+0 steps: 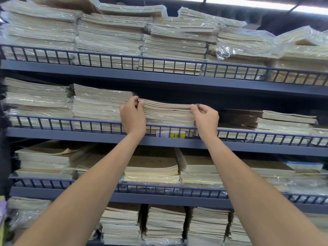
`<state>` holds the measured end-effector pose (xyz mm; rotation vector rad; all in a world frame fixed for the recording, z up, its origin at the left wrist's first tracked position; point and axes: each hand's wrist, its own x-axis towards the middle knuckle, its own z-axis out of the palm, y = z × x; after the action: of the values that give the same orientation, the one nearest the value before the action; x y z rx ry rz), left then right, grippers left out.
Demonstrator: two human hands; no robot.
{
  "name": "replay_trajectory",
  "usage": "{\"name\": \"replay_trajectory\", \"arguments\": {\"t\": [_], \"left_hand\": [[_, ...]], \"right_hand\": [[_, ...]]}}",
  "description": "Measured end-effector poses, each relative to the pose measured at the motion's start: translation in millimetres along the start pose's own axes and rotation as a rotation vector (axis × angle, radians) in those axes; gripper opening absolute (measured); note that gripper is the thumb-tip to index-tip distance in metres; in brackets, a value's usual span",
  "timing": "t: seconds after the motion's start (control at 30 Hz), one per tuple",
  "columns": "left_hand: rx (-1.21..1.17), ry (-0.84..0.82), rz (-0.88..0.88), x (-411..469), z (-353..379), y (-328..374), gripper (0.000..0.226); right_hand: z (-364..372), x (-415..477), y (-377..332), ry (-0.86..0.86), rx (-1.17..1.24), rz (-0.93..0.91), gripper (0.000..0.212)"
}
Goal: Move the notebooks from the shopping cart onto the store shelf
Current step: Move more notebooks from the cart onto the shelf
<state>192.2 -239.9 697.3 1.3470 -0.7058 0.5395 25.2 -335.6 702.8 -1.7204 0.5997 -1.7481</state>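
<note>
A stack of brown-covered notebooks (168, 110) lies on the second blue shelf (159, 139), behind its wire rail. My left hand (133, 114) grips the stack's top left corner, fingers curled over the upper notebooks. My right hand (205, 118) pinches the top right corner of the same stack. Both arms reach up from below. The shopping cart is out of view.
Plastic-wrapped notebook bundles (99, 103) sit tight on the left of the stack; a lower pile (284, 121) lies to the right. A yellow 2.00 price tag (177, 135) hangs on the rail. Shelves above and below hold several more piles.
</note>
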Motion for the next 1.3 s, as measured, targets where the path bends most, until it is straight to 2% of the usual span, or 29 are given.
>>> {"name": "replay_trajectory", "arguments": {"t": [0.1,0.37,0.53,0.77,0.97,1.13,1.3], "left_hand": [[-0.017,-0.005,-0.01,-3.7,-0.5,2.7,0.028],[-0.013,0.002,-0.005,-6.3,-1.4,5.6,0.029],[0.004,0.004,-0.005,-5.4,-0.5,5.4,0.029],[0.004,0.008,0.008,-3.6,-3.3,4.8,0.028],[0.035,0.0,0.006,-2.2,-5.2,5.6,0.027],[0.064,-0.07,0.005,-2.4,-17.7,15.5,0.03],[0.067,-0.239,-0.07,-7.6,-27.3,23.6,0.041]], "right_hand": [[-1.6,3.2,-3.9,-0.009,0.019,0.043,0.043],[2.5,3.5,-6.5,-0.001,-0.061,0.026,0.032],[0.8,8.8,-4.2,-0.019,-0.074,0.091,0.031],[-0.1,7.0,-0.2,-0.016,-0.114,0.008,0.03],[-1.7,6.3,0.3,-0.029,-0.105,0.006,0.029],[-7.5,6.2,-6.1,-0.093,-0.107,0.052,0.031],[-11.9,2.0,-3.4,-0.143,-0.075,0.166,0.025]]}}
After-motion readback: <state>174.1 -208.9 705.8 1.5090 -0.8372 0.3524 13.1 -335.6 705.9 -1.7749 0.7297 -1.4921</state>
